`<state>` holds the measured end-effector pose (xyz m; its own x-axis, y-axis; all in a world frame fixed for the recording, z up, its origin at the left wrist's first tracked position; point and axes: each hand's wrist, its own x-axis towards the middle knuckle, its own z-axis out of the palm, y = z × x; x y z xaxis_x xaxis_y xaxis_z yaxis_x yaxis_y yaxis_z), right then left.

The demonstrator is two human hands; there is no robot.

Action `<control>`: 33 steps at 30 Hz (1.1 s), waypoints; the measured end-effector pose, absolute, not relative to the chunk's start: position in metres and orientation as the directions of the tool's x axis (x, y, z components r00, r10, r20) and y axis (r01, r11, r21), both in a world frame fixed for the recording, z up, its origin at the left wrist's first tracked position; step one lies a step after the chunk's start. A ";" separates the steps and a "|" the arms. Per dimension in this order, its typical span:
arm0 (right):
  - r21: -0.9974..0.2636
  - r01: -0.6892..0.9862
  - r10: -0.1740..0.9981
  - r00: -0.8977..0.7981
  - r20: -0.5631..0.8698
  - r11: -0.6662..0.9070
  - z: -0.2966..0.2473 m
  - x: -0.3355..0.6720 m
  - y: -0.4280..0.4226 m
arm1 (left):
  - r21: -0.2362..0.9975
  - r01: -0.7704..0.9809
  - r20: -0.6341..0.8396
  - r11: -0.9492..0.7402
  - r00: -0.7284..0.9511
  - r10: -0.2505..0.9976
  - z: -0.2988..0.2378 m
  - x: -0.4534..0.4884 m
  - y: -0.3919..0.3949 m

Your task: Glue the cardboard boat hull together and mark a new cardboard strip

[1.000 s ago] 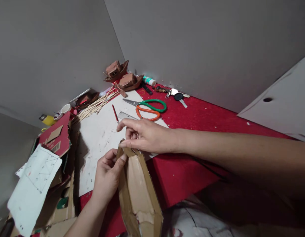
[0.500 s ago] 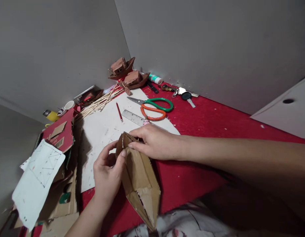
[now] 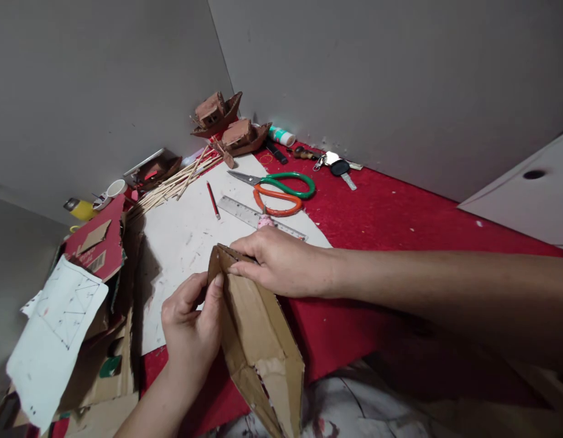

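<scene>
Between my hands is a boat-shaped hull of folded brown cardboard [image 3: 252, 316], its near end pointing down toward my lap. My left hand [image 3: 194, 316] pinches the left wall near the far tip, thumb inside and fingers outside. On the opposite wall, my right hand [image 3: 272, 261] grips close to the same tip, also with the thumb inside. The side panels meet at that tip. Just beyond my right hand lie a small pink-handled tool [image 3: 265, 219], partly hidden, and a clear ruler [image 3: 240, 210].
Scissors with green and orange handles [image 3: 281, 191] and a red pencil [image 3: 213, 199] lie on white paper [image 3: 176, 243]. Behind are thin sticks [image 3: 176, 182], brown model boats [image 3: 238, 135] and keys [image 3: 340, 168]. Cardboard pieces [image 3: 99, 407] and a drawn sheet [image 3: 58, 334] are piled left.
The far tip's two walls have come together, narrowing the gap between them. Both hands keep their hold on the hull. The whole view has shifted slightly.
</scene>
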<state>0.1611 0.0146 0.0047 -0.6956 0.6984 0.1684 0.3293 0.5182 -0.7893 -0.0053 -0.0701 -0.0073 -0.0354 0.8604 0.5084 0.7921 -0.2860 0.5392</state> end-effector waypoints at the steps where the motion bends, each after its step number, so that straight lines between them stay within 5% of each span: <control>1: -0.794 0.333 0.703 -0.693 0.159 0.508 0.005 0.161 0.015 | 0.536 0.796 0.504 -0.281 -0.035 0.863 -0.008 -0.004 -0.070; 11: -0.793 0.377 0.706 -0.702 0.091 0.478 0.001 0.159 0.019 | 0.710 0.683 0.317 -0.173 -0.091 0.944 -0.012 -0.005 -0.062; 15: -0.785 0.344 0.663 -0.740 0.110 0.515 -0.004 0.156 0.017 | 0.662 0.732 0.258 -0.161 -0.020 0.966 -0.010 -0.010 -0.064; 33: -0.843 0.293 0.636 -0.768 0.073 0.450 0.002 0.158 0.011 | 0.408 0.837 0.588 -0.366 0.066 0.806 -0.002 -0.004 -0.070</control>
